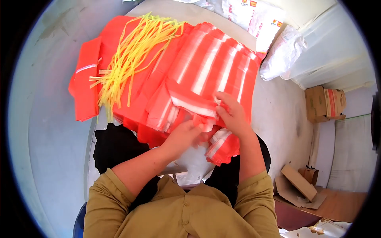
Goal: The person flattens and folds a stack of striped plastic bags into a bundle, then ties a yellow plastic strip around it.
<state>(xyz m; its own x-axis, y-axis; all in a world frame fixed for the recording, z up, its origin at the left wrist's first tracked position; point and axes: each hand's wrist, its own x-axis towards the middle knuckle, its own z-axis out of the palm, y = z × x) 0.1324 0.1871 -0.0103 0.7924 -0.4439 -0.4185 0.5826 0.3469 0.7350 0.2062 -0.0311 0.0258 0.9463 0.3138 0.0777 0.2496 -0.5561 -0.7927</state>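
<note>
A stack of red sheets with white stripes lies in front of me, its near edge at my lap. My left hand is closed on a bunched part of the red and white material; its fingertips are partly blurred. Just to the right, my right hand pinches the folded edge of a striped sheet between thumb and fingers. A crumpled striped end hangs below my hands. Yellow strips lie loose over plain red material on the left. A folded red bundle with a white band sits at the far left.
White printed bags and a white plastic bundle are at the back right. A cardboard box stands farther right, with opened cardboard at the lower right. A pale wall is close on the left.
</note>
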